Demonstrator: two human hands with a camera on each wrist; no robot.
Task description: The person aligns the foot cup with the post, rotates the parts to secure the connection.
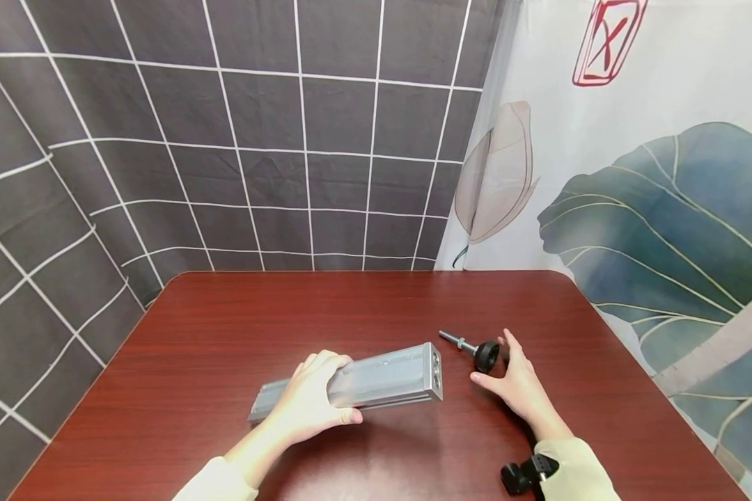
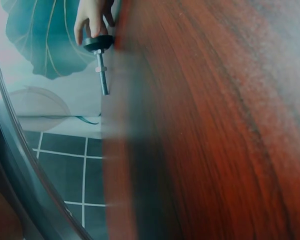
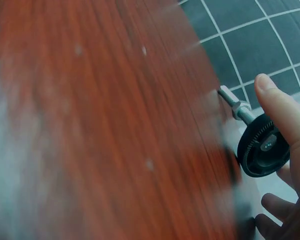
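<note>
A grey aluminium profile (image 1: 385,376), long and box-shaped with round holes in its end face, is raised at a slant above the table. My left hand (image 1: 313,400) grips it from above, thumb on the near side and fingers over the far side. To its right is a levelling foot (image 1: 486,355) with a black round base, a threaded bolt and a nut, its bolt pointing toward the profile. Around the black base my right hand (image 1: 520,386) is spread, thumb and fingers apart. In the right wrist view the thumb (image 3: 277,102) stands off the levelling foot (image 3: 264,146).
Both hands work over a reddish-brown wooden table (image 1: 225,299). Behind it hangs a dark grey curtain (image 1: 257,139) with white grid lines, and to the right a white curtain (image 1: 539,56) with leaf prints. A black strap device (image 1: 529,473) sits on the right wrist.
</note>
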